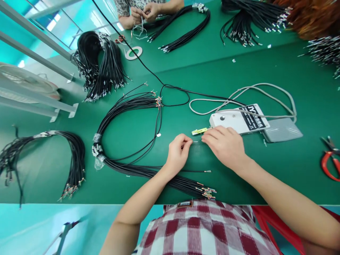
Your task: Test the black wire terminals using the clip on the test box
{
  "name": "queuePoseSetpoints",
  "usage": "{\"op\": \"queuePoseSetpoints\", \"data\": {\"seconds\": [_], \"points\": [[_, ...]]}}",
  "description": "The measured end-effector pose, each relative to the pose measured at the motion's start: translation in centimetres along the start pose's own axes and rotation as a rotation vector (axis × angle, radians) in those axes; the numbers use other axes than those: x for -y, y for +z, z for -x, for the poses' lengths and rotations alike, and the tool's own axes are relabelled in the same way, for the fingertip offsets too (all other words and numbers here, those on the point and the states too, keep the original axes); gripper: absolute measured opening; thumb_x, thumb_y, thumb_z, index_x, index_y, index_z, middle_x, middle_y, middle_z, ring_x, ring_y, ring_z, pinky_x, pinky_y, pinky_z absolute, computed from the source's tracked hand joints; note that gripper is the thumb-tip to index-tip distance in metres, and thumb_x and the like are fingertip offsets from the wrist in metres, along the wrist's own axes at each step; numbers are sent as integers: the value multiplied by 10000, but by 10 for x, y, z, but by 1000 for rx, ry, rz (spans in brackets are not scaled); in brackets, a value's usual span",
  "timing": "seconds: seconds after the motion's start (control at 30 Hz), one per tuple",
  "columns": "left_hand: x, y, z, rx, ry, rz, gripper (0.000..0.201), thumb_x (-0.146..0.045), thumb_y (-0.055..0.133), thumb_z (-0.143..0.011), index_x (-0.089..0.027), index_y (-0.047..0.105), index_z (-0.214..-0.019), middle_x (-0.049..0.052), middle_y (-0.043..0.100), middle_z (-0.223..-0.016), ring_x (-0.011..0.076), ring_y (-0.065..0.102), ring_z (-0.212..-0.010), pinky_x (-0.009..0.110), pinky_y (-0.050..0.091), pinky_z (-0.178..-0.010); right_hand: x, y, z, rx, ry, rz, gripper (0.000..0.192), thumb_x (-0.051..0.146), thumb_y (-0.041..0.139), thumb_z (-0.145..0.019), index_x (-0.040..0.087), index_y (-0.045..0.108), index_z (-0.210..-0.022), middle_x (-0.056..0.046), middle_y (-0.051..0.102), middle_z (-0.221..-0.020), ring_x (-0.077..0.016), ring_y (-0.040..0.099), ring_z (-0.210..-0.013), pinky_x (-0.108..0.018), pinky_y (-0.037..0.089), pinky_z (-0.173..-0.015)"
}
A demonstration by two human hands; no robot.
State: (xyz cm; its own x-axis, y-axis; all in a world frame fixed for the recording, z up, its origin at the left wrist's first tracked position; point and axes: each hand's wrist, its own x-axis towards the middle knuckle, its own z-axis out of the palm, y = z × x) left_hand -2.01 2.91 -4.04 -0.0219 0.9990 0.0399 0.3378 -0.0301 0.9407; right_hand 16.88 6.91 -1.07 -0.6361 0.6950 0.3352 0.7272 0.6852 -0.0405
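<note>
My left hand (178, 153) is closed in a pinch on a thin wire end (195, 142), whose pale tip sticks out to the right. Just across a small gap, my right hand (225, 144) has its fingers pressed together; whatever they may hold is hidden. Behind those fingers, the yellow-green clip-like head (199, 131) of a white box-shaped device (228, 120) points left. Under my left forearm runs a looped bundle of black cables (103, 124), bound with clear wrap, its stripped coloured ends (208, 191) lying near the table's front edge.
Other black cable bundles lie at left (77, 152) and back left (102, 63). A grey pedal (283, 130) sits behind the device, and red-handled pliers (329, 164) lie far right. Across the green table (265, 67), another person's hands (145, 13) work near a tape roll (133, 53).
</note>
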Motion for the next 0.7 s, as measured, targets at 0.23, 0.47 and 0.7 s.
{"op": "queuePoseSetpoints", "data": {"seconds": [0.23,0.47,0.7], "points": [[7,-8,-20,10,-148,125,172,-283,591,-889,-182,523,-767,-43,476,-601,66,360,-466,212,227,-450,-10,17,-17,68,9,117,225,101,467,-975,165,652,-1088,-74,717,-1047,-228,548,-1007,-388,296,-841],[6,-7,-34,10,-149,78,152,-249,583,-872,-184,516,-752,-50,462,-574,69,360,-451,216,220,-448,-17,21,-28,138,-35,152,294,68,436,-953,240,649,-845,-35,696,-825,-229,546,-852,-393,321,-826],[10,0,-40,4,-93,-22,147,-216,559,-871,-188,510,-736,-43,503,-603,82,402,-479,225,260,-480,-20,19,-35,173,-19,53,314,67,442,-917,237,650,-753,-57,638,-730,-234,523,-820,-416,316,-833]]}}
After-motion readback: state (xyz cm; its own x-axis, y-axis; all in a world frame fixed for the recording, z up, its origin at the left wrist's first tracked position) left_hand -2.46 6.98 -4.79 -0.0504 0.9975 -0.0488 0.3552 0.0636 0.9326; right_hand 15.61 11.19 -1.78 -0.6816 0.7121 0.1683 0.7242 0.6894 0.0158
